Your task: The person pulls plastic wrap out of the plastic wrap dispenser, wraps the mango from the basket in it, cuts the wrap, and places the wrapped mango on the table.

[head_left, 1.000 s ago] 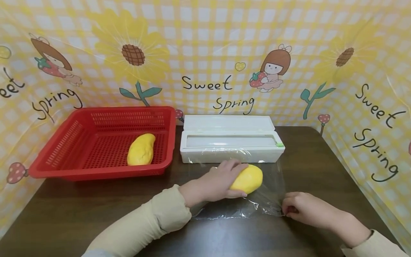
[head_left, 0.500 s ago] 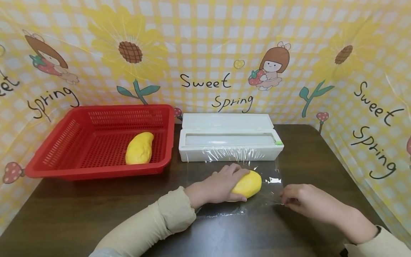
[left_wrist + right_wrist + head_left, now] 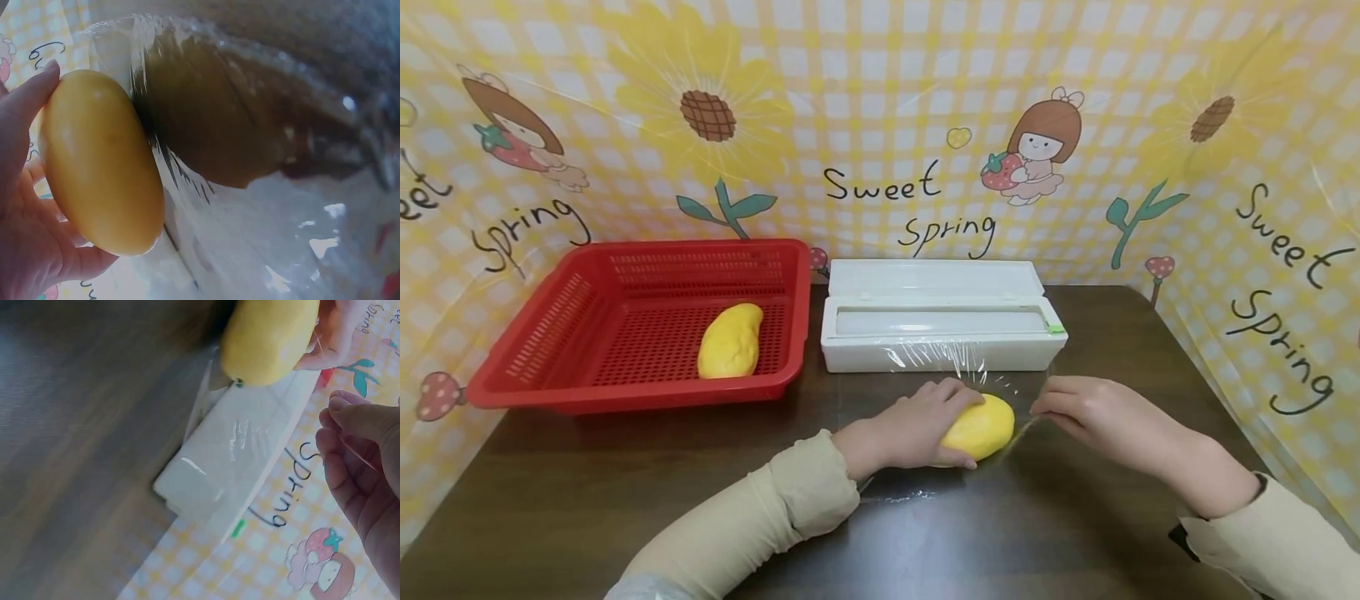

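My left hand (image 3: 910, 427) grips a yellow mango (image 3: 988, 427) that rests on clear cling film over the table. In the left wrist view, thumb and fingers wrap one side of the mango (image 3: 103, 165), and the cling film (image 3: 250, 112) spreads up beside it. My right hand (image 3: 1101, 417) pinches the film's right edge between thumb and fingertips, just right of the mango. A gathered strip of film runs from those fingertips toward the mango's lower side. Behind the hands, the film comes out of a white cling film box (image 3: 940, 357) with its lid raised.
A red plastic basket (image 3: 647, 398) stands at the left, holding a second yellow mango (image 3: 730, 342). Behind everything hangs a yellow checked cloth (image 3: 880, 100) with printed flowers and words. The dark wooden table (image 3: 880, 550) extends in front of the arms.
My right hand has lifted the film's near right corner and carried it away from me and leftward, closer to the mango. The left hand keeps its grip, almost in place.
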### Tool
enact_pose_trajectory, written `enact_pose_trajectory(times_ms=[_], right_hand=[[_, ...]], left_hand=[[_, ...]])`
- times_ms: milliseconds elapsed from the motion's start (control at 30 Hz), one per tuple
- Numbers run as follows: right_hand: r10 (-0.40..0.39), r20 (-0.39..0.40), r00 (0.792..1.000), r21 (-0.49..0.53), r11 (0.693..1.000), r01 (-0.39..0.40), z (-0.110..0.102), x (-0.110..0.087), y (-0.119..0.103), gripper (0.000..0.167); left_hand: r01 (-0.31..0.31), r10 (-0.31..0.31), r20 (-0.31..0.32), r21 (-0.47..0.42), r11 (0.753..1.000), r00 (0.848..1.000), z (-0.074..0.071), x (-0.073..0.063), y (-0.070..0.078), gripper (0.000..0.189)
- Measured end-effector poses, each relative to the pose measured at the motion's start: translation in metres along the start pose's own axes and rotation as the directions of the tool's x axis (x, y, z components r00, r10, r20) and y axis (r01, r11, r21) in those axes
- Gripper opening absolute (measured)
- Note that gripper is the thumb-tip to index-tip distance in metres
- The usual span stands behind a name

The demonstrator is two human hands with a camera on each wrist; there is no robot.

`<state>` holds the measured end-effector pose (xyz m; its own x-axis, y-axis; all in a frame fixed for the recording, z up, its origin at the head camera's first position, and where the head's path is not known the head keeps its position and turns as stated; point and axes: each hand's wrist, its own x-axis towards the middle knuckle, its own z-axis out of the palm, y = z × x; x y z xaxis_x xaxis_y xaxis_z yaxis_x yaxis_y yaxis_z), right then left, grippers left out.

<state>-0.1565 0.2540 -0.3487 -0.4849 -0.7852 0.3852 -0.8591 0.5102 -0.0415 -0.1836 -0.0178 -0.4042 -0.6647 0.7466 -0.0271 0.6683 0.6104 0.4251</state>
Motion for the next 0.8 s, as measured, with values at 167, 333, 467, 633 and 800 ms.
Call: enact_pose_trajectory(times_ms=[167,333,467,633,800], right_hand=[[-0.009,0.061,0.998,0.014,1.0,0.008,0.001,0.018,0.001,0.027],[-0.021,0.082,0.996,0.044,0.999,0.017,0.013,0.037,0.005,0.024],[-0.026,0.022,0.999,0.082,0.996,0.024,0.033,0.045,0.009,0.022],[0.037,0.0,0.999,0.135,0.99,-0.037,0.055,0.044,0.01,0.021],[0.095,0.014,0.995,0.149,0.984,-0.096,0.061,0.044,0.009,0.019]], left_hand=[[-0.003,0.003,-0.001,0.013,1.0,1.0,0.001,0.001,0.002,0.077],[0.005,-0.004,-0.015,0.033,0.999,1.0,0.004,0.001,0.003,0.077],[0.01,-0.009,-0.031,0.032,0.999,0.999,0.004,0.002,0.002,0.076],[0.054,-0.057,-0.062,-0.049,0.997,0.996,0.003,0.002,0.003,0.075],[0.075,-0.08,-0.065,-0.078,0.994,0.995,0.001,0.003,0.003,0.075]])
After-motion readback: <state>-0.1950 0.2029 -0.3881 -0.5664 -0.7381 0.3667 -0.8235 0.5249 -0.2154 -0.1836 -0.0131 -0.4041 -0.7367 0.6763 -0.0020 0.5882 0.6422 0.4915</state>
